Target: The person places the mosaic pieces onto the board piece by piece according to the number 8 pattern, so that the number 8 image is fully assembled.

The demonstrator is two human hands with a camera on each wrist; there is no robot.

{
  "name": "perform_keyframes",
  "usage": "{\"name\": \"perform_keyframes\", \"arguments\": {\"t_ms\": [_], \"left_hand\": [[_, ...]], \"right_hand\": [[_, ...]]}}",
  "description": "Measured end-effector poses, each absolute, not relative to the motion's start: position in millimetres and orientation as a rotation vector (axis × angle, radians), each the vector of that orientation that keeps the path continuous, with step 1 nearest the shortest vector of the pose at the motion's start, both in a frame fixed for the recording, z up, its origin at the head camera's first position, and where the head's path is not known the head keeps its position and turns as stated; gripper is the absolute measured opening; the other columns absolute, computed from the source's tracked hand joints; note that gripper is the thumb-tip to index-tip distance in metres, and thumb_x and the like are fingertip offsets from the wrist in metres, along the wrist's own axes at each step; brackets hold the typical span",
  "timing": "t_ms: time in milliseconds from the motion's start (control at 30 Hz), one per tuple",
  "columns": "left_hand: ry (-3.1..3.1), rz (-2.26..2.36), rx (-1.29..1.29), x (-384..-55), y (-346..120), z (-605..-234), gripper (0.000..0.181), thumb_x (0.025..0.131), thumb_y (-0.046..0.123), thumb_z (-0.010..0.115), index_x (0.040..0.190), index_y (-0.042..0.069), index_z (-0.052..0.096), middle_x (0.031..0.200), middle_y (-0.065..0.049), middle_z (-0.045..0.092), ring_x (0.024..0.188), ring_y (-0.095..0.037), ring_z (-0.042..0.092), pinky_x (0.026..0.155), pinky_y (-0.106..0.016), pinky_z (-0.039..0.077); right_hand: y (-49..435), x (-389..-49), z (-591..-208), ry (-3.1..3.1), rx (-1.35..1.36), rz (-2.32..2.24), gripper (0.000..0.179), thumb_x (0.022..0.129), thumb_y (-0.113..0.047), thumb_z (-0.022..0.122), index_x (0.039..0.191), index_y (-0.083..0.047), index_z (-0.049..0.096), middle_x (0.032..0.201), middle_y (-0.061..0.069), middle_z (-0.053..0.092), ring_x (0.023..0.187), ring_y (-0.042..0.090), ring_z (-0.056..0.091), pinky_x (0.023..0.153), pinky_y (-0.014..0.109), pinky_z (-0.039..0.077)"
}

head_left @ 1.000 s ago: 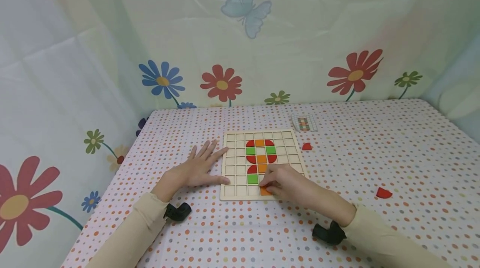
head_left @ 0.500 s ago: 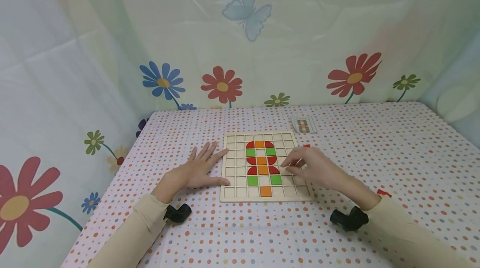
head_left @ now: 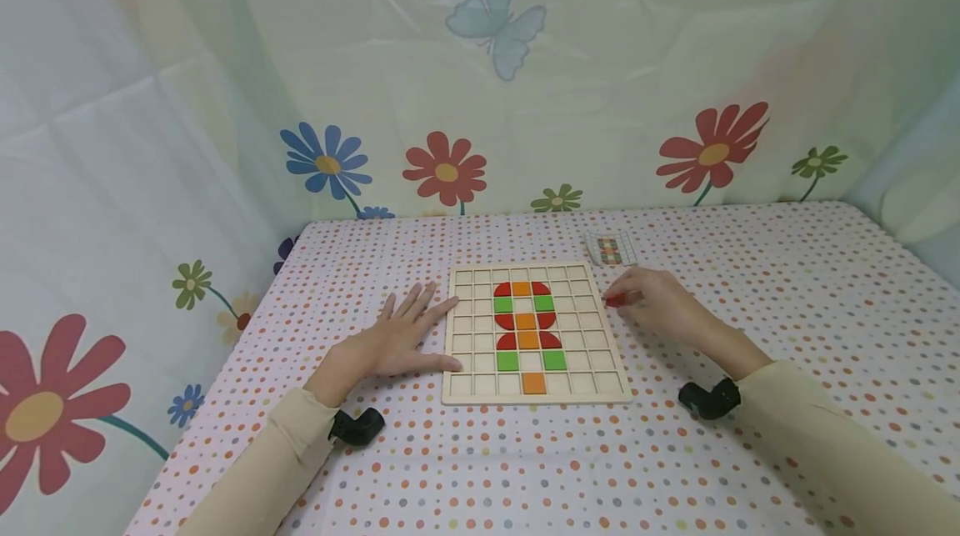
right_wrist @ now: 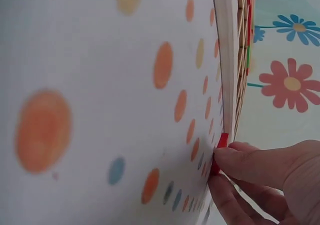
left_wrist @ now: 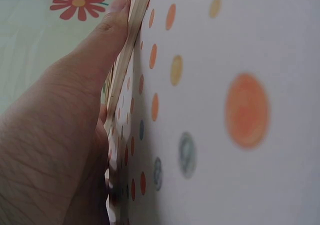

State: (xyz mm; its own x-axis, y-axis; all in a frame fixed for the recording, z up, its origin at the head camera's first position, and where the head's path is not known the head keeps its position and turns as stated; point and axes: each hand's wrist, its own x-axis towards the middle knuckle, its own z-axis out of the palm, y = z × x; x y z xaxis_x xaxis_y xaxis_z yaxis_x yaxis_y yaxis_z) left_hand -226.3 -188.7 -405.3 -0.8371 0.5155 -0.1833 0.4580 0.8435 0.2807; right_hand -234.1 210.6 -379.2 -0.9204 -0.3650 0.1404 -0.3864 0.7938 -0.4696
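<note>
A wooden grid board (head_left: 468, 344) lies on the table with several tiles in its cells: orange squares such as the orange tile (head_left: 534, 384), green squares such as the green tile (head_left: 555, 360), and red rounded tiles. My left hand (head_left: 397, 340) is spread flat beside the board, its thumb and index fingertips touching the left edge. Off the board's upper right side, my right hand (head_left: 660, 303) pinches a red rounded tile (head_left: 615, 300) between thumb and fingers. In the right wrist view the red tile (right_wrist: 222, 141) is close to the tablecloth, partly covered by the thumb.
Behind the board's upper right corner lies a small pattern card (head_left: 611, 249) with a coloured grid figure. The dotted tablecloth (head_left: 465, 469) covers the table, and a flowered curtain (head_left: 337, 36) hangs along its back and left. Each wrist carries a black camera.
My right hand has left the board's lower cells, uncovering a red and a green tile, and moved up and right to the red tile lying beside the board. The left hand stays put.
</note>
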Motion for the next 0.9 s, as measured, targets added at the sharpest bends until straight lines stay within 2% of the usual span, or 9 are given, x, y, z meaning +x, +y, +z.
{"name": "perform_keyframes", "arguments": {"t_ms": [67, 233, 367, 467, 633, 767, 900], "left_hand": [[2.771, 0.326, 0.741, -226.7, -187.8, -404.8, 0.102, 0.092, 0.077, 0.058, 0.170, 0.028, 0.015, 0.176, -0.012, -0.003, 0.161, -0.034, -0.008, 0.125, -0.064, -0.005], [2.769, 0.327, 0.735, -226.6, -186.6, -404.3, 0.102, 0.091, 0.077, 0.057, 0.170, 0.028, 0.015, 0.176, -0.012, -0.003, 0.161, -0.034, -0.008, 0.125, -0.063, -0.005], [2.772, 0.327, 0.730, -225.6, -186.6, -404.7, 0.101, 0.092, 0.076, 0.058, 0.170, 0.028, 0.016, 0.176, -0.012, -0.002, 0.161, -0.035, -0.007, 0.125, -0.064, -0.005], [2.776, 0.323, 0.730, -225.2, -187.4, -406.1, 0.101, 0.091, 0.077, 0.058, 0.170, 0.028, 0.016, 0.176, -0.013, -0.002, 0.161, -0.035, -0.007, 0.125, -0.065, -0.004], [2.777, 0.318, 0.729, -225.2, -187.7, -407.4, 0.102, 0.091, 0.078, 0.057, 0.170, 0.028, 0.016, 0.176, -0.012, -0.002, 0.161, -0.035, -0.007, 0.125, -0.065, -0.005], [2.772, 0.313, 0.721, -224.9, -187.3, -406.1, 0.103, 0.091, 0.078, 0.057, 0.170, 0.028, 0.015, 0.176, -0.012, -0.003, 0.161, -0.035, -0.007, 0.125, -0.064, -0.005], [2.769, 0.319, 0.725, -224.9, -186.8, -405.1, 0.103, 0.091, 0.078, 0.057, 0.170, 0.028, 0.015, 0.176, -0.012, -0.003, 0.161, -0.035, -0.007, 0.125, -0.064, -0.005]], "right_hand": [[212.9, -234.5, -378.9, -2.954, 0.580, 0.812, 0.023, 0.088, 0.012, 0.075, 0.111, 0.008, 0.076, 0.110, 0.023, 0.070, 0.103, 0.042, 0.069, 0.087, 0.053, 0.059], [216.9, -236.0, -374.3, -3.062, 0.515, 0.807, 0.023, 0.089, 0.007, 0.077, 0.112, 0.008, 0.076, 0.113, 0.024, 0.072, 0.104, 0.039, 0.068, 0.089, 0.053, 0.058], [219.4, -235.7, -370.3, -3.118, 0.517, 0.805, 0.024, 0.088, 0.006, 0.079, 0.111, 0.006, 0.077, 0.112, 0.023, 0.071, 0.098, 0.035, 0.066, 0.084, 0.050, 0.057], [219.7, -234.1, -369.5, -3.122, 0.512, 0.830, 0.023, 0.087, 0.008, 0.079, 0.110, 0.005, 0.077, 0.106, 0.020, 0.068, 0.095, 0.033, 0.064, 0.082, 0.048, 0.057], [219.4, -230.7, -371.4, -3.076, 0.517, 0.830, 0.019, 0.086, 0.008, 0.079, 0.104, 0.004, 0.078, 0.096, 0.010, 0.063, 0.089, 0.028, 0.060, 0.077, 0.042, 0.054], [220.4, -227.1, -373.3, -2.986, 0.545, 0.824, 0.015, 0.083, 0.007, 0.083, 0.095, 0.001, 0.079, 0.090, 0.007, 0.065, 0.081, 0.022, 0.058, 0.069, 0.034, 0.049], [219.8, -222.4, -375.6, -2.906, 0.576, 0.835, 0.015, 0.080, 0.009, 0.085, 0.088, -0.002, 0.080, 0.087, 0.005, 0.071, 0.079, 0.021, 0.062, 0.069, 0.033, 0.051]]}}
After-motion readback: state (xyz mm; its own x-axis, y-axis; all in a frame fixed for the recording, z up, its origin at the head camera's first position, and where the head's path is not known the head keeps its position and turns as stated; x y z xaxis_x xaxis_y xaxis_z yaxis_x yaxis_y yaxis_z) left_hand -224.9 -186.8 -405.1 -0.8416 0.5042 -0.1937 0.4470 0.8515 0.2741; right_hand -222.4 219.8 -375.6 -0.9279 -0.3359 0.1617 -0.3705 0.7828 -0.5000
